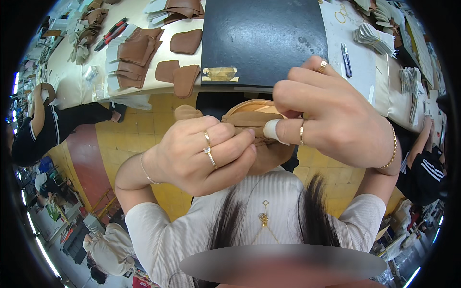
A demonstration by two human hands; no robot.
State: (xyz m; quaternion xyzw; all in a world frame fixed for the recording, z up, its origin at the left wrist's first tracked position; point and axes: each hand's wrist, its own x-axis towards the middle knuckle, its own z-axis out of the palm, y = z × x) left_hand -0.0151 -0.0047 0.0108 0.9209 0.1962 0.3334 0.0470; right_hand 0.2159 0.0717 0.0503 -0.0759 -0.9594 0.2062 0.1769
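Between my hands, in front of my chest, is a tan, soft leather-like piece (271, 159) with folds and a curved, lighter orange-tan rim. It looks sewn, but its exact kind is partly hidden by my fingers. My left hand (199, 153) is closed on its near left side, fingers bent over the folded edge. From the right, my right hand (331, 115) pinches the same piece at its upper edge. A white wrap (272, 131) covers the tip of my right thumb. Whether a small tool sits between the right fingers cannot be made out.
Ahead on the pale table (81, 79) lies a black board (264, 41). Brown leather pieces (186, 42), red-handled pliers (111, 34), thread snips (346, 60) and stacked white pieces (374, 38) surround it. Other people sit at left (36, 129) and right (425, 165).
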